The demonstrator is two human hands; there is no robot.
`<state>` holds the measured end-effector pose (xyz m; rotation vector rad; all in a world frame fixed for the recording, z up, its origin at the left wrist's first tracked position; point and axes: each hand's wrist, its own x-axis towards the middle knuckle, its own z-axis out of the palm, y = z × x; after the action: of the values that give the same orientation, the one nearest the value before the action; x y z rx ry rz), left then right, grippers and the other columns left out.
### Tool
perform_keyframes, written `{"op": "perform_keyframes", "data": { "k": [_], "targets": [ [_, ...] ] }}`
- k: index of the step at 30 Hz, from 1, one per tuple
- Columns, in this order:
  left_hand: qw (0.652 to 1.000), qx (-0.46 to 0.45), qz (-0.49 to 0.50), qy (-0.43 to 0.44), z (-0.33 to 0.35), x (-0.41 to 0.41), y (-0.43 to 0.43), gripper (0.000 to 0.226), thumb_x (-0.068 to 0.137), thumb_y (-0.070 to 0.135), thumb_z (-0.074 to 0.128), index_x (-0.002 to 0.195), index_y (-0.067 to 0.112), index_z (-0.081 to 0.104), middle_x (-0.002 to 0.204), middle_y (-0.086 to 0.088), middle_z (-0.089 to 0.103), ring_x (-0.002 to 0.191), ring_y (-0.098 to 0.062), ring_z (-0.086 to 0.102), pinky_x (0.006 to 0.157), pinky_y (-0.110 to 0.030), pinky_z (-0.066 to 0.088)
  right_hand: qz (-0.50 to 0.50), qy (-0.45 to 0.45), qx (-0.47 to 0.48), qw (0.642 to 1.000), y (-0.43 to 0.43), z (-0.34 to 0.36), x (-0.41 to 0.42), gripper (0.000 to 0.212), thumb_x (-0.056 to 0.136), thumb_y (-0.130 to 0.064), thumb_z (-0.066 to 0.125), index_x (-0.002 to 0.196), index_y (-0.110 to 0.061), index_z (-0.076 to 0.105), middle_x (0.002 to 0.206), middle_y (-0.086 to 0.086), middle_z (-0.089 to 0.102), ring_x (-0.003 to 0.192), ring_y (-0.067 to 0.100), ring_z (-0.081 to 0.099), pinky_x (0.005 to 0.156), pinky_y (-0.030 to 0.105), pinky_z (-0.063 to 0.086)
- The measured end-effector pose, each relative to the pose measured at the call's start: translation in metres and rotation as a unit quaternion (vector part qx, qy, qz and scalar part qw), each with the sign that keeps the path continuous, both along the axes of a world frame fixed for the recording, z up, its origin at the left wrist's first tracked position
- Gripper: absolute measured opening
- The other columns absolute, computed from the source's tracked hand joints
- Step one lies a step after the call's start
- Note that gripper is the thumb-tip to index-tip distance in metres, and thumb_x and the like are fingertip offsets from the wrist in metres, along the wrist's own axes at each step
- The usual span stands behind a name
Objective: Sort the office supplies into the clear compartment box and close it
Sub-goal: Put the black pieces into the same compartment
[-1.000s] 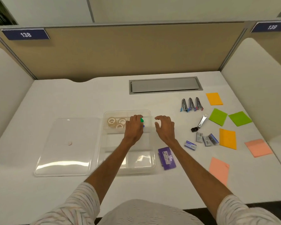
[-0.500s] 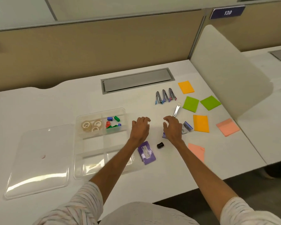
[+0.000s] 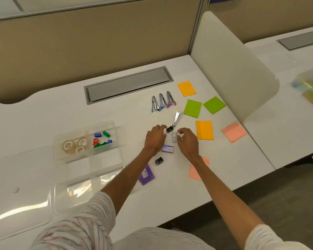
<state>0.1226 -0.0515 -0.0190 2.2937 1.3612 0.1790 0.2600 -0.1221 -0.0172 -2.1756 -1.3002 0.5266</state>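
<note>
Hovering apart over small staple boxes [image 3: 175, 137], left hand [image 3: 154, 139] and right hand [image 3: 187, 141] are loosely curled, grasping nothing, mid-surface [image 3: 116, 112].

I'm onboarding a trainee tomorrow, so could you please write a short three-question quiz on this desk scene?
1. True or false: the clear compartment box has its lid on.
2. Which compartment holds the tape rolls: A back left, B back right, C front?
3. How many staplers stand in the row behind the hands?

Key: 1 false, it stands open. 2 A; the coloured clips fill the one beside it. 3 three. Both the left hand and right hand hover over the small staple boxes.
</note>
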Motion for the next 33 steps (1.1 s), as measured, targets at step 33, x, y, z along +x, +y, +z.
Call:
{"op": "perform_keyframes", "data": {
  "k": [33],
  "targets": [
    [0.997,-0.01,0.067,-0.045,0.011,-0.074,0.03,0.041,0.094,0.014,0.058,0.134,0.016,0.048,0.126,-0.008,0.061,0.114,-0.024,0.058,0.097,-0.035,0.048,0.128,0.05,-0.004,0.991,-0.015,-0.012,-0.055,0.025,0.088,-0.031,0.068,0.108,-0.017,0.062,0.104,-0.001,0.065,0.086,0.008,0.055,0.072,0.021,0.041]
  ]
}}
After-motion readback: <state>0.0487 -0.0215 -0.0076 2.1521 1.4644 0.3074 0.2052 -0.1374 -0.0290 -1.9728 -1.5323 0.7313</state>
